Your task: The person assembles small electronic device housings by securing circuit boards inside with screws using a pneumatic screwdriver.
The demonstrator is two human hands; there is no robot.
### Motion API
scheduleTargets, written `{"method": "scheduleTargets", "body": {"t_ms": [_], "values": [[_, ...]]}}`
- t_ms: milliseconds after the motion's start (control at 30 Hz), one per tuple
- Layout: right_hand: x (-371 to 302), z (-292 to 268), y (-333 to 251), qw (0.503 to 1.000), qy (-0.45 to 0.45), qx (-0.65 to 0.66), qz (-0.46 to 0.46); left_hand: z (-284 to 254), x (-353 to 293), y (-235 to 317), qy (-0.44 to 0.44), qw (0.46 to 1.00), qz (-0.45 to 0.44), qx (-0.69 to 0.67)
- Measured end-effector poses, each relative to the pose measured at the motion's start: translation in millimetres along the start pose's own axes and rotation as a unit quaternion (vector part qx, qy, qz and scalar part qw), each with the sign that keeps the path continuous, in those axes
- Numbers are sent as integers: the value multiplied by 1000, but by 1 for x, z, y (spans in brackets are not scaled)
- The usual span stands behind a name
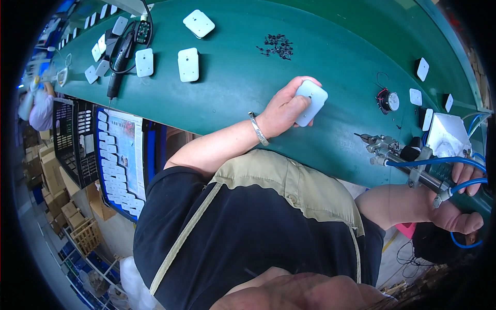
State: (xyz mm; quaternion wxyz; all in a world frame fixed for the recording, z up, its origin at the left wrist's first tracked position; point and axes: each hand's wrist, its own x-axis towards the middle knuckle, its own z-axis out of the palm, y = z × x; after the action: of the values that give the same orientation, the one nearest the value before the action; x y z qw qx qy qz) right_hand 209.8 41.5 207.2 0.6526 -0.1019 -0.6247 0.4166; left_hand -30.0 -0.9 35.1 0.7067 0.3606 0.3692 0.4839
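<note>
My left hand (288, 107) is closed around a white rounded casing (313, 103) above the green table, the thumb pressed on its face near a small hole. Over at the right edge, my right hand (454, 206) is beside a metal air-driven fixture (392, 150) with blue hoses. The fixture covers part of that hand; its thumb stretches out apart from the fingers, and I see nothing held in it. A round speaker-like part (387, 101) with red and black wires lies between the casing and the right edge. Small black screws (277, 46) lie in a loose heap beyond my left hand.
On the left, a black electric screwdriver (121, 62) lies among white casings (144, 63) and a small green circuit board (143, 32). More casings (188, 64) rest nearby. A white box-like piece (447, 134) stands behind the fixture. Below the table's left edge is a tray (135, 155) of white parts.
</note>
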Motion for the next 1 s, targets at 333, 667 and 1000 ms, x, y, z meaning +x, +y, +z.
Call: {"method": "scheduleTargets", "body": {"t_ms": [333,667,1000], "values": [[1,5,1,1000,14,-8,0,3,-1,-1,4,1000,15,-5],[2,6,3,999,40,-27,-25,3,0,-1,7,1000,26,-15],[-14,-35,-7,991,92,81,53,-1,3,-8,-9,998,55,-21]]}}
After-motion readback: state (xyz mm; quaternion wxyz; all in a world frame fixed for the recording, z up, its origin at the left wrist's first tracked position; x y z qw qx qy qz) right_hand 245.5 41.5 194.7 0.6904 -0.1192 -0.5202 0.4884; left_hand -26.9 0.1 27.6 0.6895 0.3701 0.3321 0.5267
